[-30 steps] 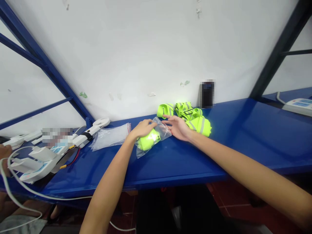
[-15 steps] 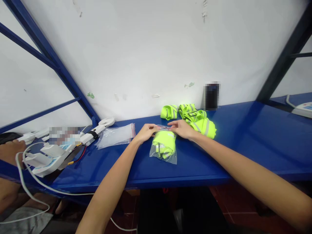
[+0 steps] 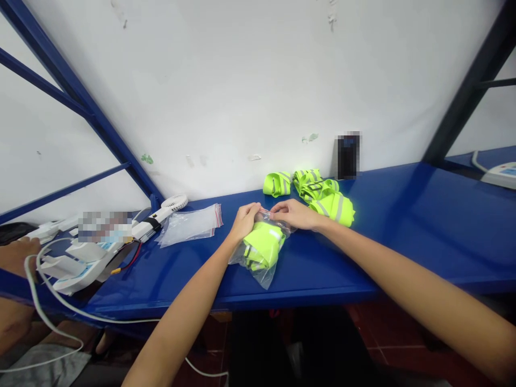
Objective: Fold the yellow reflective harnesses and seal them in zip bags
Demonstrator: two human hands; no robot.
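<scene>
A clear zip-lock bag [image 3: 266, 277] lies on the blue table with a rolled reflective vest [image 3: 262, 242] inside, yellow-green with grey bands. At the bag's top edge, my left hand [image 3: 245, 219] pinches the left part of the red-lined seal. My right hand [image 3: 293, 213] pinches the same edge farther right, fingers close to those of the left. Behind my hands lies another rolled vest [image 3: 276, 184]. Several more rolled vests [image 3: 332, 207] are bunched beyond my right hand.
A stack of flat zip-lock bags [image 3: 189, 226] lies left of my hands. Farther left are a small white fan [image 3: 175, 202], white devices [image 3: 76, 269] and a white cable [image 3: 100, 317]. Another person's hand [image 3: 20, 252] is at the far left. A blurred dark object [image 3: 347, 156] leans on the wall.
The bag has tilted, its bottom swinging toward me and slightly left. My hands have come closer together along its top edge, the right one moving left.
</scene>
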